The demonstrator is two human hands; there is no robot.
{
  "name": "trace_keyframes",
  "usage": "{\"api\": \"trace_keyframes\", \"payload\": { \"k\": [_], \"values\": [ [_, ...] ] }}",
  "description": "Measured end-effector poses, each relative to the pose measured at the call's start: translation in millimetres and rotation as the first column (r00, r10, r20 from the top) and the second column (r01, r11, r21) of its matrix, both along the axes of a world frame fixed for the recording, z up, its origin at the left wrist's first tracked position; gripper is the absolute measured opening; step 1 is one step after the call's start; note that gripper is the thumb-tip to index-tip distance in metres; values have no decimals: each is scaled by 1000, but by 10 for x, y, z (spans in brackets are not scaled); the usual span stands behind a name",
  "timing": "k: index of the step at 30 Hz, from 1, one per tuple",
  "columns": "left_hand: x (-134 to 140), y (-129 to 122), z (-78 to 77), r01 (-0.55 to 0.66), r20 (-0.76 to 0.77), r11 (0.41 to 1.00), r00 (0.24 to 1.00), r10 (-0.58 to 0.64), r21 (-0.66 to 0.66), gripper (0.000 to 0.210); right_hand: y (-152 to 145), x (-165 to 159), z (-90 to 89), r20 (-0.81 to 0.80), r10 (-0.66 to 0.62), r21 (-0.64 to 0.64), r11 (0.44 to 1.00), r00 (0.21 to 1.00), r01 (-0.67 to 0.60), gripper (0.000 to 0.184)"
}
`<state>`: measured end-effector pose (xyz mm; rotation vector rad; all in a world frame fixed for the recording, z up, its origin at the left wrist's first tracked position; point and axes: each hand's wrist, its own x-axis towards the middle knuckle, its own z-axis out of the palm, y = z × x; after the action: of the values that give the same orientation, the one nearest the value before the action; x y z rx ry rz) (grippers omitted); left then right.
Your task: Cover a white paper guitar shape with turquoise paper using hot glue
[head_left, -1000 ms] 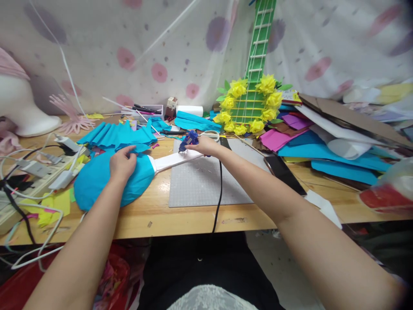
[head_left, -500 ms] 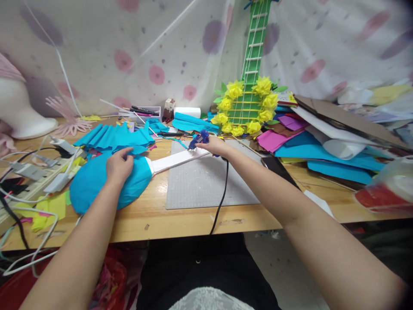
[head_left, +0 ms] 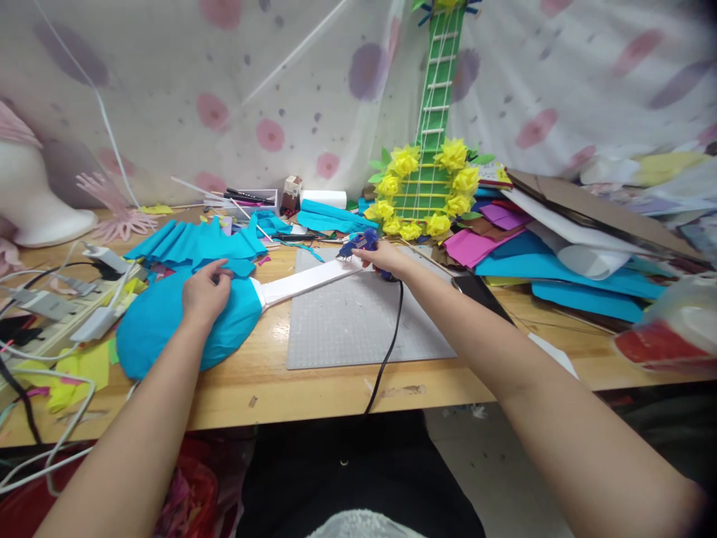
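A paper guitar lies across the table, with a rounded blue body [head_left: 149,321] and a long white neck [head_left: 305,282]. My left hand [head_left: 206,295] rests on top of the body with fingers bent toward its far edge, steadying it; the fingertips are partly hidden. In my right hand [head_left: 386,258] is a blue hot glue gun [head_left: 358,243], its nozzle over the far right end of the neck. Its black cord [head_left: 386,359] runs down past the table edge. Pleated blue crepe paper [head_left: 193,243] lies just behind the body. The neck crosses a grey cutting mat [head_left: 336,329].
A green guitar with yellow paper flowers [head_left: 420,187] stands at the back. Stacked coloured paper and cardboard [head_left: 565,261] fill the right side. At left are a power strip [head_left: 50,321] with cables and a white mannequin head [head_left: 39,194]. A pen box [head_left: 246,203] stands behind.
My right hand and the glue gun have shifted slightly right along the neck toward its end. My left hand stays on the body. The camera view has moved a little.
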<state>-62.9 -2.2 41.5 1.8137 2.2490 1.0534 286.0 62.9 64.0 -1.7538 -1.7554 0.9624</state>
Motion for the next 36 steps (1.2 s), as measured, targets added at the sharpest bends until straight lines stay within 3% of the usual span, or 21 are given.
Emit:
{"api": "trace_keyframes", "payload": {
  "k": [4, 7, 11, 14, 16, 20, 25, 32, 36],
  "values": [
    [30, -45, 25, 14, -9, 1000, 1000, -14, 9, 45, -76, -8, -15, -74, -22, -19, 1000, 997, 21, 30],
    [73, -63, 144, 20, -55, 1000, 998, -20, 4, 45, -93, -7, -77, -185, -24, -24, 1000, 982, 20, 32],
    [238, 81, 455, -62, -208, 983, 978, 25, -174, 39, -63, 16, -231, -279, -37, -3, 999, 959, 38, 35],
    [426, 365, 582, -8, -337, 960, 937, -90, -279, 34, -48, 28, -337, -299, -62, 27, 997, 952, 73, 34],
    [531, 598, 535, 43, -385, 941, 906, -178, -335, 32, -55, 25, -384, -249, -83, 34, 995, 965, 94, 37],
    [627, 994, 266, 141, -518, 926, 795, -316, -349, 38, -111, -5, -426, -68, -78, 85, 993, 995, 84, 45],
    [597, 1229, 20, 111, -505, 912, 803, -316, -394, 36, -207, -57, -426, 54, -89, 153, 985, 995, 80, 45],
    [501, 1332, -21, 70, -485, 896, 821, -301, -439, 35, -292, -98, -483, -136, -114, 168, 976, 984, 137, 40],
    [486, 1305, -13, 64, -539, 880, 769, -343, -470, 33, -265, -82, -518, -183, -144, 139, 976, 973, 170, 40]
  ]
}}
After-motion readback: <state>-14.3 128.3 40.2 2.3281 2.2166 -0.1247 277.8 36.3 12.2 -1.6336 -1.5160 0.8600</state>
